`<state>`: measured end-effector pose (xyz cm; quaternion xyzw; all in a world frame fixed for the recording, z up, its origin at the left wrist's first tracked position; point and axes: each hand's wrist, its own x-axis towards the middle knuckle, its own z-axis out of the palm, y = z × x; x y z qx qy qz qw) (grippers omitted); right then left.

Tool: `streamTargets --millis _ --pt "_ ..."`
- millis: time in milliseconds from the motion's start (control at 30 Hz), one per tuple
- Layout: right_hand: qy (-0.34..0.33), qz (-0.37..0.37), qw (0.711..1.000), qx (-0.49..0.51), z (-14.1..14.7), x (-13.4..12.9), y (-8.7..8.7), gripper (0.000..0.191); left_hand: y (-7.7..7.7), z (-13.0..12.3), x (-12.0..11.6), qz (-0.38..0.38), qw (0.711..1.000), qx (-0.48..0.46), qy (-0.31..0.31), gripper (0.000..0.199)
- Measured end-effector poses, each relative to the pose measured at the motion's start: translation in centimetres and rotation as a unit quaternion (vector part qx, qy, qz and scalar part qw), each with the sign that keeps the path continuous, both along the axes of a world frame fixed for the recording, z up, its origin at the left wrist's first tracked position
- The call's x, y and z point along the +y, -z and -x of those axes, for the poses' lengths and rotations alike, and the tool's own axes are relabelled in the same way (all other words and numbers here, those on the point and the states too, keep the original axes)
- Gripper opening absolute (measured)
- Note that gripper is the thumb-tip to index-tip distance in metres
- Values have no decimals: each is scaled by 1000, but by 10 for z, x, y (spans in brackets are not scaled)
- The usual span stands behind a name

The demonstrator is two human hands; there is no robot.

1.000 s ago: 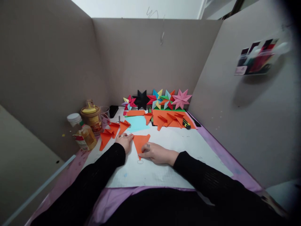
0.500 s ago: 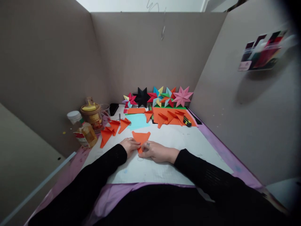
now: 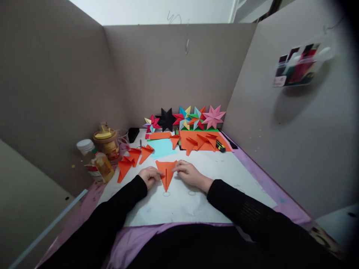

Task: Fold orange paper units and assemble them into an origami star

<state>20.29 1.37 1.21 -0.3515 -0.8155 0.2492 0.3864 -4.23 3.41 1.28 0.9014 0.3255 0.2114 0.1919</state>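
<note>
An orange folded paper [image 3: 169, 169], kite-like with its point toward me, lies on the white sheet; a narrow crease runs down its middle. My left hand [image 3: 150, 176] is closed on its left edge, fingertips on the paper. With thumb and index finger together, my right hand [image 3: 192, 174] grips its upper right edge. Several folded orange pieces [image 3: 126, 164] lie to the left. More folded orange pieces [image 3: 202, 141] rest on a stack of orange sheets at the back, near light blue paper [image 3: 161, 148].
Paper stars [image 3: 214, 117] lean along the back wall. A bottle of amber liquid [image 3: 101, 168], a brown jar [image 3: 108, 144] and a clear cup [image 3: 123, 136] stand at the left. A yellow-black cutter [image 3: 220, 146] lies at the back right. Grey panels enclose the table.
My right hand has moved from the paper's lower point up to its right edge, uncovering the middle crease and the tip. My left hand remains at the left edge. The camera view has shifted slightly.
</note>
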Motion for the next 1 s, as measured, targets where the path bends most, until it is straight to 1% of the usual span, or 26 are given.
streamTargets --millis 67,133,200,300,400,533,800,867,933,1000 --pt "64 15 998 -5 0 4 3 32 0 -2 -1 -33 995 0 -97 23" --pt "88 20 996 -29 3 5 5 25 -1 -7 -5 -59 981 33 -181 28" --pt "90 15 994 -55 7 5 6 22 -1 -15 -9 -59 969 76 -229 33" --pt "95 7 992 -86 14 3 6 18 -2 -26 -12 -19 958 106 -264 29" --pt "114 27 989 -93 20 3 5 14 -3 -29 -11 8 954 107 -280 25" --pt "136 70 984 -90 25 2 4 9 -1 -27 -8 21 957 95 -275 23" --pt "130 85 985 -72 26 -1 5 11 7 -27 -7 43 962 58 -264 14" --pt "131 94 986 -36 26 -1 6 13 8 -28 -7 42 964 43 -257 13" --pt "156 116 980 43 25 -1 7 23 7 -28 -6 38 967 13 -253 14" --pt "187 168 955 156 24 0 7 42 4 -27 -7 17 966 -39 -255 15"
